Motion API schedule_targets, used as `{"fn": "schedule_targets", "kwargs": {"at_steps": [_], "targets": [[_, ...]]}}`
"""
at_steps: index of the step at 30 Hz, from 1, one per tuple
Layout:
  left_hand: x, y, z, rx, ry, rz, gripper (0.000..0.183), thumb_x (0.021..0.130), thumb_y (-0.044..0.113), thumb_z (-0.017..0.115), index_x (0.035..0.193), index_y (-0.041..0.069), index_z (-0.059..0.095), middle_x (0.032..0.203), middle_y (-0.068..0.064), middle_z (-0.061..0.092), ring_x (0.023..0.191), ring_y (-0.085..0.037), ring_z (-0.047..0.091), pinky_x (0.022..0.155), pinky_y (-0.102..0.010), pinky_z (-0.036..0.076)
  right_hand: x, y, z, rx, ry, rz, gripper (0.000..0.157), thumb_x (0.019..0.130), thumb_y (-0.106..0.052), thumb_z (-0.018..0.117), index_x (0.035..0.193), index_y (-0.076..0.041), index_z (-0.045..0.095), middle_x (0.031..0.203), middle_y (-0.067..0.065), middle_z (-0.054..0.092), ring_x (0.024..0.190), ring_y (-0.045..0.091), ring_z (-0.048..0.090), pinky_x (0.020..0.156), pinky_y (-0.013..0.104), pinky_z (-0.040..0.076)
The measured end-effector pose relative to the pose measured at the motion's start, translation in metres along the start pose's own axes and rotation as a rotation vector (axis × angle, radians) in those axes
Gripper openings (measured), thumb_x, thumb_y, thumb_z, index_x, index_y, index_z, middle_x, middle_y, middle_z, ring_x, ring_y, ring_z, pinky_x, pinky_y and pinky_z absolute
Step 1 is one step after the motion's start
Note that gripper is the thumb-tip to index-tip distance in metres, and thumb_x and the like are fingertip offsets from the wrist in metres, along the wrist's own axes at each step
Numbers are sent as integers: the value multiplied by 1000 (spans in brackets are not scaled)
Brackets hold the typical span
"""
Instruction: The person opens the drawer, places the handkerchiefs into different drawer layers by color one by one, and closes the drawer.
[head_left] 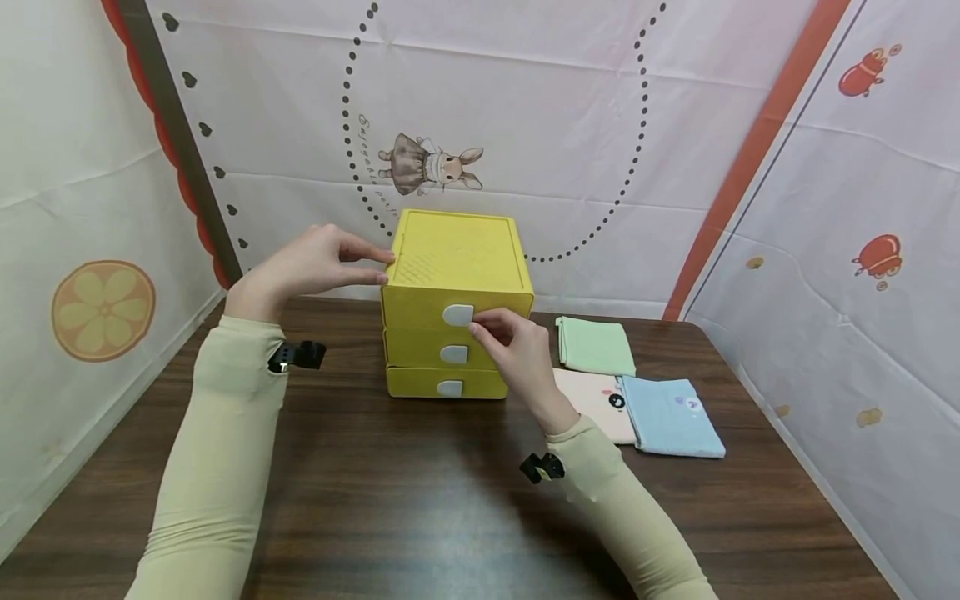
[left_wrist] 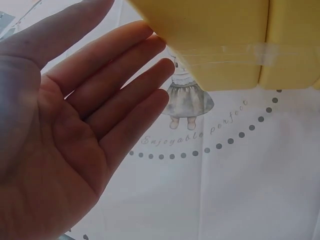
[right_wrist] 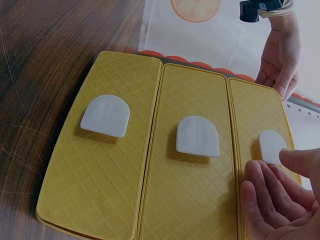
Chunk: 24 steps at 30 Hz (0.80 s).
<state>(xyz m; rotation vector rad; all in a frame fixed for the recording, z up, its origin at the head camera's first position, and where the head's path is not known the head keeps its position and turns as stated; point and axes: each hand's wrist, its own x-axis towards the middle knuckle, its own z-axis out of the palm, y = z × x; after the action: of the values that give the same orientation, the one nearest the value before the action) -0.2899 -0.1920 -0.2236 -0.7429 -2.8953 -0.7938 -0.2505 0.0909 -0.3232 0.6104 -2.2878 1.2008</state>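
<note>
A small yellow three-drawer box (head_left: 465, 250) stands on the table, its drawers closed, each with a white rounded handle. My left hand (head_left: 322, 260) is at the box's upper left edge, fingers fairly straight and fingertips right at the side; in the left wrist view the palm (left_wrist: 65, 135) faces the camera. With thumb and fingertips my right hand (head_left: 517, 350) pinches the right edge of the top drawer's handle (head_left: 457, 315). The right wrist view shows the thumb over that handle (right_wrist: 271, 145) and the other fingers bent below it. The middle handle (right_wrist: 198, 136) and bottom handle (right_wrist: 105, 116) are untouched.
Right of the box lie folded cloths: a green one (head_left: 596, 346) at the back, a pale pink one (head_left: 588, 396) partly behind my right forearm, and a blue one (head_left: 671, 417). The dark wooden table (head_left: 390, 500) meets printed cloth walls (head_left: 525, 100) behind and beside it.
</note>
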Motion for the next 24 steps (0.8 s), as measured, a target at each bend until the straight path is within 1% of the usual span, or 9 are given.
{"fn": "schedule_targets", "kwargs": {"at_steps": [5,12,18,24], "targets": [[0,0,-1,-2,-4,-7,48,72,58,61,111,31,62,115,8,59,106,-10,53,85,-38,43,1,1,1,19,1,8,17,81,-31,63,89,-16,67,79,-8,67,69,1,59,61,22,48],[0,0,-1,-2,-5,-17,49,71,60,60,111,32,62,115,9,59,94,-9,54,78,-33,42,3,3,3,48,21,9,14,81,-28,64,86,-16,67,74,-7,67,67,0,60,61,20,48],[1,-1,0,-18,4,0,48,72,56,62,111,29,63,114,9,60,106,-8,52,85,-36,43,3,3,5,88,38,8,12,80,-25,66,85,-14,67,71,-5,67,66,1,61,61,22,49],[1,-2,0,-23,4,-6,49,71,57,63,111,30,62,114,9,60,107,-9,52,86,-37,43,0,3,6,97,47,24,13,79,-25,66,85,-14,67,73,-6,67,66,1,61,61,22,49]]}}
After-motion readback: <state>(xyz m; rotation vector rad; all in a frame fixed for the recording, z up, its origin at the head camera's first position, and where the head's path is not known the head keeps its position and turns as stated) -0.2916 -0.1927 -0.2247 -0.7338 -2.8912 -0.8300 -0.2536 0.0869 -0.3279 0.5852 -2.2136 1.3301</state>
